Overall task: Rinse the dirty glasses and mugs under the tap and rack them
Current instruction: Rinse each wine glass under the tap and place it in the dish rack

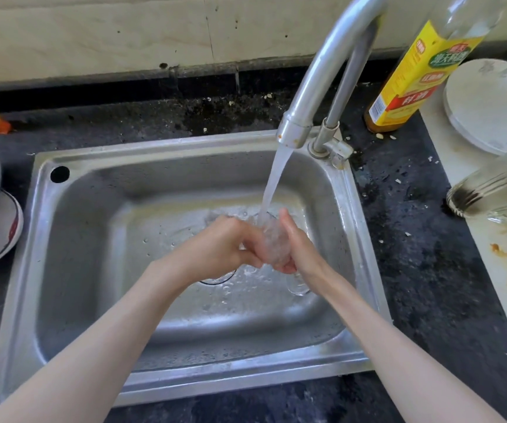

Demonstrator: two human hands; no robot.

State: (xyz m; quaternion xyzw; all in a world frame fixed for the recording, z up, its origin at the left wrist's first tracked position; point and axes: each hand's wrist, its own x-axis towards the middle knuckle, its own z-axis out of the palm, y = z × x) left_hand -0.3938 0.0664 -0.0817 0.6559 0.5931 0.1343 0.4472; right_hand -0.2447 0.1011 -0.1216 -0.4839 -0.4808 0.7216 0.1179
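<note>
Over the sink (72, 209), under the tap (316, 96), both the left hand (221, 248) and right hand (298, 248) clasp a clear glass (273, 239) in the stream; wet fingers might slip; it could drop and crack.

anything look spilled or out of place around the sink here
Yes. An orange-brown smear stains the white board right of the sink, and a glass lies tipped on its side there. Crumbs litter the dark counter.
</note>
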